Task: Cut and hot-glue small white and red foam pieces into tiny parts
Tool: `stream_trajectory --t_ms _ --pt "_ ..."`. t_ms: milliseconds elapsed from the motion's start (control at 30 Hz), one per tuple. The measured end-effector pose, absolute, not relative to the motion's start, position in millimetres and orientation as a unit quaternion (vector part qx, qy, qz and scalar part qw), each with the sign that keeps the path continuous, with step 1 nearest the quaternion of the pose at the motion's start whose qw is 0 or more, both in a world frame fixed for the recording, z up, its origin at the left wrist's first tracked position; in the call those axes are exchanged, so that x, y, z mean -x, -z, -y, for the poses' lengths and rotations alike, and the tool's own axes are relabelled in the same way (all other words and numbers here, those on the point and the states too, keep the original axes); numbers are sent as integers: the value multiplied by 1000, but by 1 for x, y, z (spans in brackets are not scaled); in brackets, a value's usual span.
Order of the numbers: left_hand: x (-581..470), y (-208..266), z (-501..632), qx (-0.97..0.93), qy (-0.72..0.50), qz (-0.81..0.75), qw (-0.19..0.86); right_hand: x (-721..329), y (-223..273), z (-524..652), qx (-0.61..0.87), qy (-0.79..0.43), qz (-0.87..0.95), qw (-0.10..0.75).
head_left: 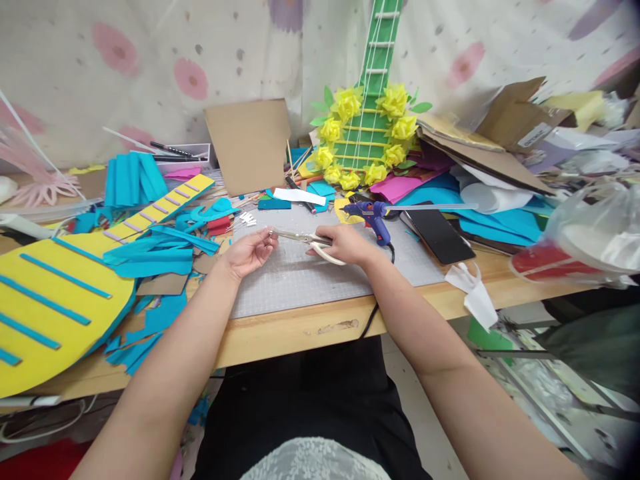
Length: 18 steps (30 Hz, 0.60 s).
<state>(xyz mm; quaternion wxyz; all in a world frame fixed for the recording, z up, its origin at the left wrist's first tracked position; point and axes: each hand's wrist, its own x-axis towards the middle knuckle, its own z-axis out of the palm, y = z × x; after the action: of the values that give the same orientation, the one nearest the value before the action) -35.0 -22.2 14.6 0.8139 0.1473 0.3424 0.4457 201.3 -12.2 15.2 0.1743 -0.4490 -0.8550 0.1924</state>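
My right hand [345,245] grips a pair of scissors [327,256] by its white handles, the blades pointing left. My left hand [253,252] is closed in a pinch at the tip of the blades; what sits between its fingertips is too small to make out. Both hands are above a grey gridded cutting mat [300,293]. Just behind my left hand lie several small white pieces [247,219]. A blue glue gun [373,217] with a long clear glue stick lies beyond my right hand.
A green guitar-shaped craft [364,133] ringed with yellow paper flowers stands behind the mat. At left lie a yellow guitar-shaped piece [55,293] and blue paper scraps [155,257]. On the right are a black phone [437,235], stacked cardboard [485,157] and a bagged red-and-white bucket [555,257].
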Motion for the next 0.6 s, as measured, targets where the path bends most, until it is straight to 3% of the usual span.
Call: stream_trajectory --t_ms 400,600 --pt "36 -14 22 -143 -443 -336 819 -201 -16 13 473 -163 846 186" --pt "35 -9 21 -252 -463 -365 767 -198 -9 6 555 -123 803 179"
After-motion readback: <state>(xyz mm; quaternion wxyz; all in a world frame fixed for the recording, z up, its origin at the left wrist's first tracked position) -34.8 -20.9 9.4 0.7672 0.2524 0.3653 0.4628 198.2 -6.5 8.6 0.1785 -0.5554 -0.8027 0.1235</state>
